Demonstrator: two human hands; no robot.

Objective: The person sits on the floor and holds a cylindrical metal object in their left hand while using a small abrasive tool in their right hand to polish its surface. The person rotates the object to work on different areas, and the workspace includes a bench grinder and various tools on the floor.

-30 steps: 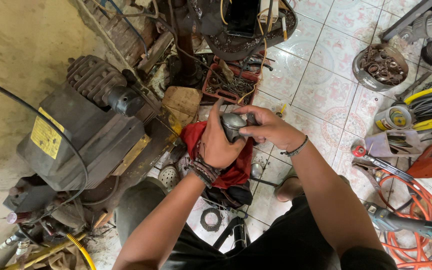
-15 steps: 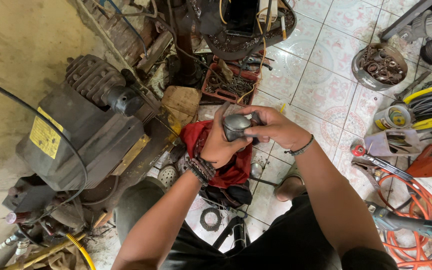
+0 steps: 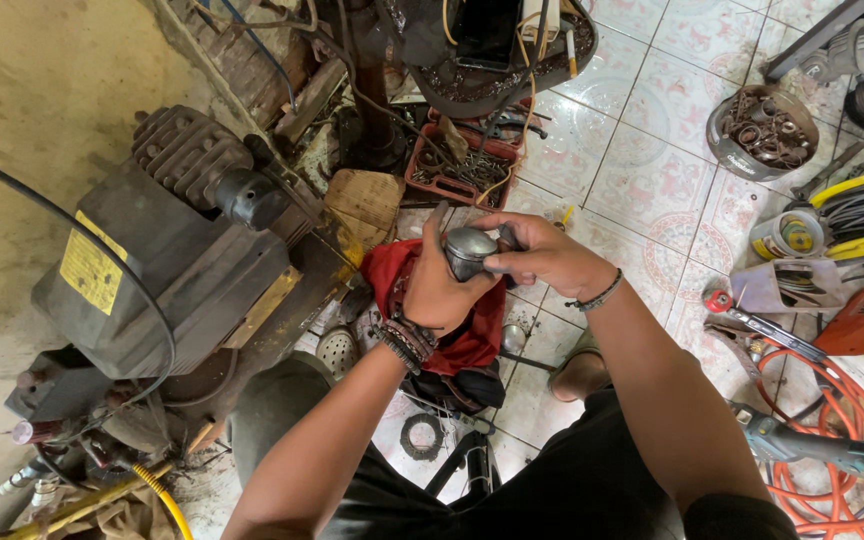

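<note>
A grey metal piston (image 3: 469, 250), round-topped, sits between both my hands above a red rag (image 3: 462, 330). My left hand (image 3: 439, 288) cups it from below and the left, thumb raised beside it, with beaded bracelets on the wrist. Over the piston's right side, my right hand (image 3: 542, 256) wraps its fingers, a dark band on that wrist. The lower part of the piston is hidden by my palms.
A dark air compressor (image 3: 167, 265) with a yellow label stands at the left. A red parts tray (image 3: 462, 170) lies ahead, a round bowl of metal bits (image 3: 762, 130) at the far right, an orange hose coil (image 3: 832, 420) and a power tool (image 3: 832, 450) at the right.
Both hands have turned the piston a little; its rounded top now faces up more. The hands stay in about the same place.
</note>
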